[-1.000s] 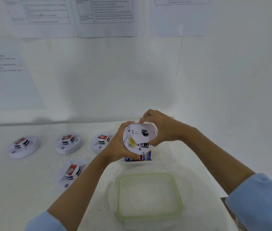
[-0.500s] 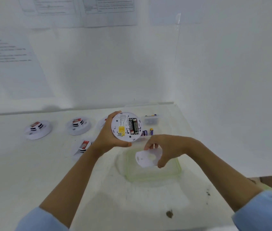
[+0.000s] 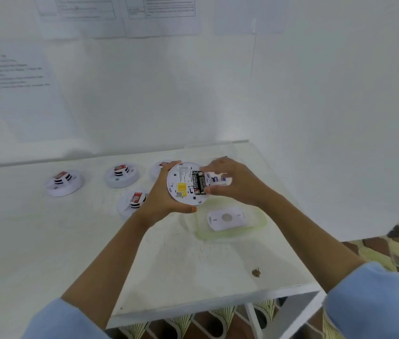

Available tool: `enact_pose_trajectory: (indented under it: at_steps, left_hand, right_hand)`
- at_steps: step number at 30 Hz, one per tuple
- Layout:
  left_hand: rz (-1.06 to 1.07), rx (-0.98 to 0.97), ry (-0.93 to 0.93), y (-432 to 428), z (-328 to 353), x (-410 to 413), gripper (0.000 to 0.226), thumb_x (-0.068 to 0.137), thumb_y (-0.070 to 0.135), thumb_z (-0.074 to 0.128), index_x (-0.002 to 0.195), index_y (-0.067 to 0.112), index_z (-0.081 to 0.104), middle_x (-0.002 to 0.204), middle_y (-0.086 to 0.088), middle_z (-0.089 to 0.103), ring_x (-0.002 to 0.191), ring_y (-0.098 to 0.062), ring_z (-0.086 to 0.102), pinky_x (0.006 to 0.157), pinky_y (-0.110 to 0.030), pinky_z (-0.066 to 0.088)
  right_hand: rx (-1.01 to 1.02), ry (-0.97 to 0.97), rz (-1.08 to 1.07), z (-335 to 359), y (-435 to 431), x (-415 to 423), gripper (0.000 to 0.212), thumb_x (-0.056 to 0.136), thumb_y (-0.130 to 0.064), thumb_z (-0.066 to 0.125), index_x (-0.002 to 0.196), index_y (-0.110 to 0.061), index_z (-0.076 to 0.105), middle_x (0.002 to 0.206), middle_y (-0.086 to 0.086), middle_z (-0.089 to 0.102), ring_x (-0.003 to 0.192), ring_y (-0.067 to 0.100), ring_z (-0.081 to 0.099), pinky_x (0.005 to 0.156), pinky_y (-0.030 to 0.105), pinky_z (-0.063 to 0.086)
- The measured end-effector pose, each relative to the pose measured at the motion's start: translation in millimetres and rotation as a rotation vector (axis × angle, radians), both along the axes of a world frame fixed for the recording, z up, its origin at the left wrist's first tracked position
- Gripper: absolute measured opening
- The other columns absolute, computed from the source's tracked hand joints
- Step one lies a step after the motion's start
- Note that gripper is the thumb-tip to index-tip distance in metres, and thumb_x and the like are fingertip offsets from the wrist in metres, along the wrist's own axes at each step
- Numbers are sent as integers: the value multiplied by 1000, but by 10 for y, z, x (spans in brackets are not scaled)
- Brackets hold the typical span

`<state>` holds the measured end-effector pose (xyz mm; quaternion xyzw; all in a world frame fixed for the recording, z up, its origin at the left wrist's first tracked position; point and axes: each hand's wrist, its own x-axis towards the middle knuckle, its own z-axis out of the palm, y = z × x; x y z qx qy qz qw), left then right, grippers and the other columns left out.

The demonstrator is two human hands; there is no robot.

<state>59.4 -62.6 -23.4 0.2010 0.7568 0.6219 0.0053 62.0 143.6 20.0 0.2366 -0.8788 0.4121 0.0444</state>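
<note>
My left hand (image 3: 163,199) grips a round white smoke detector (image 3: 182,183) above the table, its back turned up towards me. Two black batteries (image 3: 199,182) sit in its open compartment beside a yellow label. My right hand (image 3: 236,183) is at the detector's right edge, its fingers curled at the batteries; whether they pinch one I cannot tell. The white battery cover (image 3: 226,218) lies in a clear container with a green rim (image 3: 263,222) just below my right hand.
Three white smoke detectors with red tags (image 3: 64,182) (image 3: 121,176) (image 3: 135,200) sit on the white table (image 3: 46,241) to the left; another (image 3: 157,167) is partly behind my left hand. A brown speck (image 3: 256,272) lies near the front edge. Walls close the back and right.
My right hand has let the battery cover go into the green-rimmed container and come up to the batteries. The detector stays in my left hand. The camera has tilted down.
</note>
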Motion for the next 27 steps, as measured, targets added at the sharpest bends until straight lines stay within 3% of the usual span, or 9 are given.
enact_pose_trajectory:
  at_steps: [2, 4, 8, 12, 17, 21, 22, 24, 27]
  left_hand:
    - [-4, 17, -9, 53, 18, -31, 101, 46, -2, 81, 131, 21, 31, 123, 6, 50, 111, -3, 55, 76, -23, 55]
    - [-5, 19, -10, 105, 55, -91, 99, 46, -5, 79, 129, 21, 32, 119, 10, 50, 105, 2, 57, 73, -22, 54]
    - [-7, 5, -20, 195, 81, -306, 101, 46, -10, 81, 130, 19, 33, 116, 8, 50, 96, 8, 58, 68, -18, 53]
    - [-3, 6, -31, 288, 88, -591, 101, 45, -3, 80, 132, 17, 33, 119, 4, 51, 97, 4, 59, 68, -19, 53]
    - [11, 35, -47, 375, 89, -909, 94, 44, -3, 79, 124, 25, 37, 117, 2, 52, 97, 0, 60, 71, -21, 54]
    - [52, 49, -64, 421, 55, -1044, 91, 45, -1, 77, 122, 26, 36, 113, 5, 52, 98, -8, 58, 69, -18, 53]
    - [58, 50, -72, 421, 43, -1073, 91, 46, -1, 77, 123, 25, 36, 112, 5, 52, 98, -7, 58, 69, -18, 53]
    - [61, 42, -87, 417, 21, -1119, 92, 46, -1, 77, 124, 24, 35, 112, 5, 53, 97, -6, 58, 70, -18, 53]
    - [71, 34, -106, 390, -19, -1183, 93, 45, -1, 78, 124, 22, 35, 112, 3, 53, 98, -7, 58, 71, -18, 53]
  right_hand:
    - [96, -19, 44, 7, -74, -67, 56, 74, -28, 76, 126, -28, 55, 129, -6, 41, 109, 3, 40, 80, 6, 34]
    - [152, -5, 54, 7, -73, -178, 59, 72, -28, 78, 126, -27, 56, 134, -4, 39, 110, 5, 38, 80, 5, 33]
    - [210, 53, 25, 59, 20, -441, 50, 72, -29, 77, 119, -22, 63, 122, 2, 49, 109, 17, 49, 94, 29, 42]
    - [369, 100, 53, 121, 136, -726, 45, 81, -35, 67, 123, -22, 59, 125, 3, 47, 109, 19, 49, 88, 24, 39]
    - [619, 241, 101, 118, 228, -1044, 46, 93, -36, 49, 136, -19, 45, 140, 10, 39, 116, 24, 49, 91, 25, 37]
    - [659, 248, 170, 52, 203, -1143, 47, 96, -33, 42, 128, 0, 52, 125, 24, 53, 103, 33, 58, 81, 35, 50]
    - [658, 264, 198, 22, 207, -1208, 53, 97, -39, 36, 131, -1, 48, 132, 25, 49, 113, 37, 54, 89, 38, 49]
    - [737, 365, 223, -32, 223, -1272, 61, 95, -48, 22, 143, -11, 32, 151, 14, 28, 136, 30, 32, 110, 35, 29]
    - [651, 311, 166, -96, 241, -1360, 45, 101, -29, 26, 143, -12, 31, 152, 9, 27, 136, 23, 32, 106, 24, 22]
